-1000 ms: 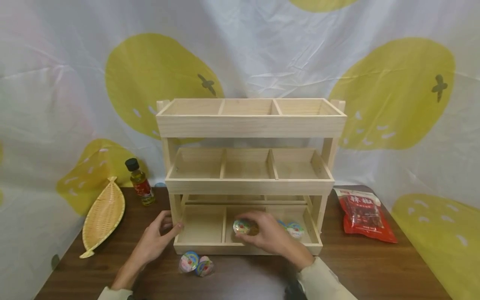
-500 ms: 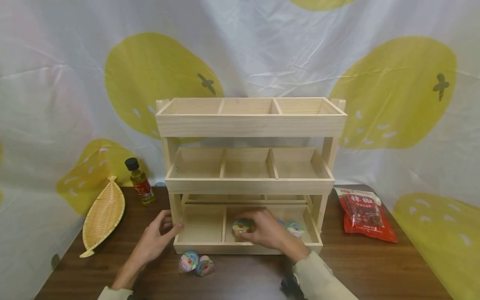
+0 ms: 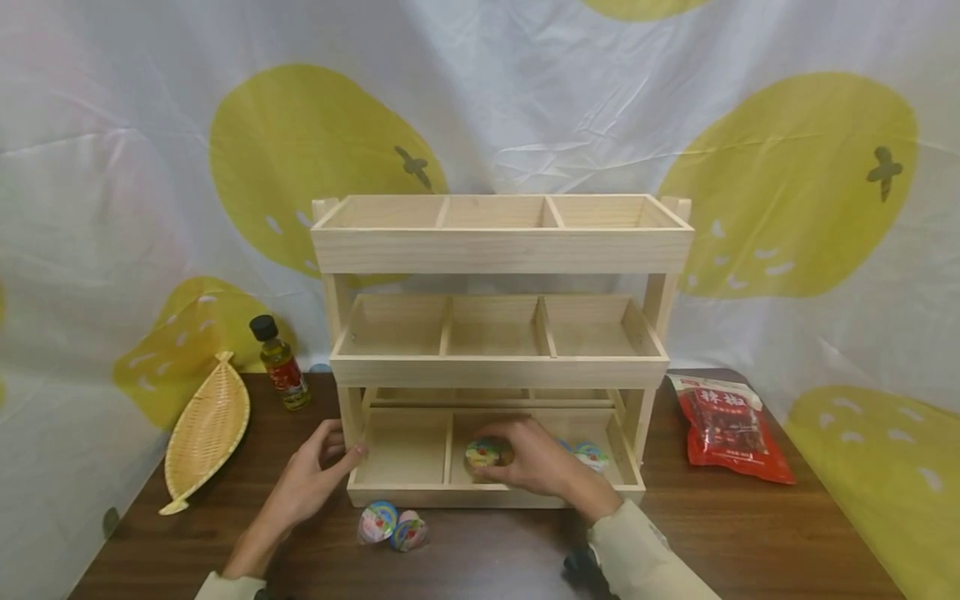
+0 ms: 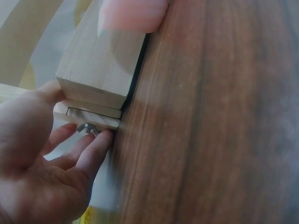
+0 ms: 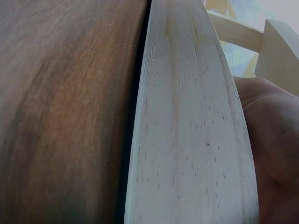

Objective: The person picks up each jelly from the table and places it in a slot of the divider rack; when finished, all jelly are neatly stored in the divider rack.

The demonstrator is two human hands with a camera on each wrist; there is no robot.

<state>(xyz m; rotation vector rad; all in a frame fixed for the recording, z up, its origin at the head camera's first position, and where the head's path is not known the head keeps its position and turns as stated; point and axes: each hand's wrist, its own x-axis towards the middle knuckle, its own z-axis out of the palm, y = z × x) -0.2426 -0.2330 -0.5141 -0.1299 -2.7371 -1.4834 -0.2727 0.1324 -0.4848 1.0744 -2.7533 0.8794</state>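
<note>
Little has moved over the past second: the cup (image 3: 482,454) seems to have turned more lid-up, and the right sleeve (image 3: 645,550) has slid slightly toward nine o'clock, while the left hand (image 3: 306,487) and the other things keep their places. Taking the middle of the wooden rack (image 3: 498,373) as the clock's hub in the head view, the right hand (image 3: 534,461) is just short of six. It holds the cup, pinched by its side between thumb and fingers, a grip that leaves the printed lid showing. That cup is within the middle compartment of the bottom tray (image 3: 495,498); whether its base touches the floor there is hidden, since the front board (image 5: 191,121) blocks the right wrist view.

At eight o'clock the left hand grips the tray's corner, thumb at the rim and bent fingers by the wing nut (image 4: 88,127), probably to steady the rack. How hard it presses cannot be told.

Two lidded cups (image 3: 592,457) sit close together in the four o'clock compartment, one partly hidden behind the right hand. Two loose cups (image 3: 377,523) lie side by side on the table (image 3: 487,558) at seven, just outside the tray, a spot likely chosen for easy reach. A bottle (image 3: 283,367) at nine, a basket (image 3: 206,437) past eight and a red packet (image 3: 727,433) between three and four probably sit out there to stay out of the hands' way.
</note>
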